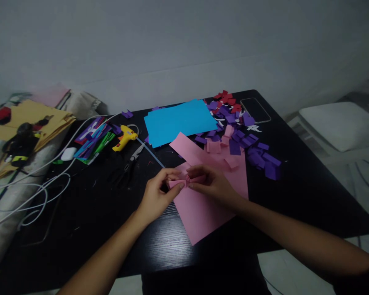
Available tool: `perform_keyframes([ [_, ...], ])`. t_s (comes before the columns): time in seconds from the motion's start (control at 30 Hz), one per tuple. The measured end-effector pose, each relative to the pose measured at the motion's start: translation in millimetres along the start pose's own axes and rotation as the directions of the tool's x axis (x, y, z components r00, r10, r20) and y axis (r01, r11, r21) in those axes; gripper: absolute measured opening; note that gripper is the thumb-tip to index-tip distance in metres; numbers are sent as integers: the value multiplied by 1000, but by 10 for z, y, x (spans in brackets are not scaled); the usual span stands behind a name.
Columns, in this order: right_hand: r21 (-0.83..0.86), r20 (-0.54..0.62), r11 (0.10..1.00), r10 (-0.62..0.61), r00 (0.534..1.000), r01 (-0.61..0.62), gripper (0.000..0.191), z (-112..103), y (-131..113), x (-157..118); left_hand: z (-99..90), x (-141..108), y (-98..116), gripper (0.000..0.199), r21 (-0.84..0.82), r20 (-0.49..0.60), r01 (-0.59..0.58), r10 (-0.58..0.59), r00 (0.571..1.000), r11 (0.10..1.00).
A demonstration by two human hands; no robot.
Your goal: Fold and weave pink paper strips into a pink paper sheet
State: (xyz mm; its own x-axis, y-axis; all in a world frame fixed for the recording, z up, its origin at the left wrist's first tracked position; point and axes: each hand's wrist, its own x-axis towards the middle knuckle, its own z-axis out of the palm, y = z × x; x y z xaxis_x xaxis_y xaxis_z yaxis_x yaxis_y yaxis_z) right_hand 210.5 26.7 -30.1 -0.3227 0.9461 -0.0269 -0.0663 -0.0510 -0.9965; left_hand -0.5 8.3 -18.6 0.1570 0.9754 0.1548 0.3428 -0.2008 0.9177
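Between both hands is a small folded pink paper strip (187, 180), with narrow pleats at its middle. My left hand (159, 191) pinches its left end between thumb and fingers. The right end is in the closed fingers of my right hand (213, 184). Beneath them a large pink sheet (197, 217) lies on the table, partly covered by my right hand and forearm. A loose pink strip (187, 148) rests just beyond the hands, and several small folded pink pieces (213, 146) lie behind it to the right.
Blue sheets (180, 121) lie at the back. Purple folded pieces (258, 157), red pieces (226, 98) and a phone (255, 110) occupy the back right. Left of my hands are scissors (131, 162), a yellow glue gun (124, 137), coloured strips (94, 139) and white cables (46, 188).
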Motion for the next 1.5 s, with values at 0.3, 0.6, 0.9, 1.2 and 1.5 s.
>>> perform_keyframes([
  [0.3,2,-9,999,-39,999,39,29,10,-34,-16,-17,14,-22,28,5,124,-56,55,991,998],
  [0.6,-24,-30,998,-52,998,51,28,11,-40,-14,-3,2,-11,16,-49,84,62,-57,995,997],
  [0.9,70,33,996,54,998,-56,24,-14,-100,-7,14,5,-18,23,-230,47,142,-135,990,963],
  [1.2,226,58,959,164,985,-172,30,-32,-37,12,10,26,15,25,-292,-33,108,-123,992,950],
  [1.5,277,64,936,205,977,-215,29,-33,-68,3,1,36,43,26,-315,-44,112,-132,990,942],
])
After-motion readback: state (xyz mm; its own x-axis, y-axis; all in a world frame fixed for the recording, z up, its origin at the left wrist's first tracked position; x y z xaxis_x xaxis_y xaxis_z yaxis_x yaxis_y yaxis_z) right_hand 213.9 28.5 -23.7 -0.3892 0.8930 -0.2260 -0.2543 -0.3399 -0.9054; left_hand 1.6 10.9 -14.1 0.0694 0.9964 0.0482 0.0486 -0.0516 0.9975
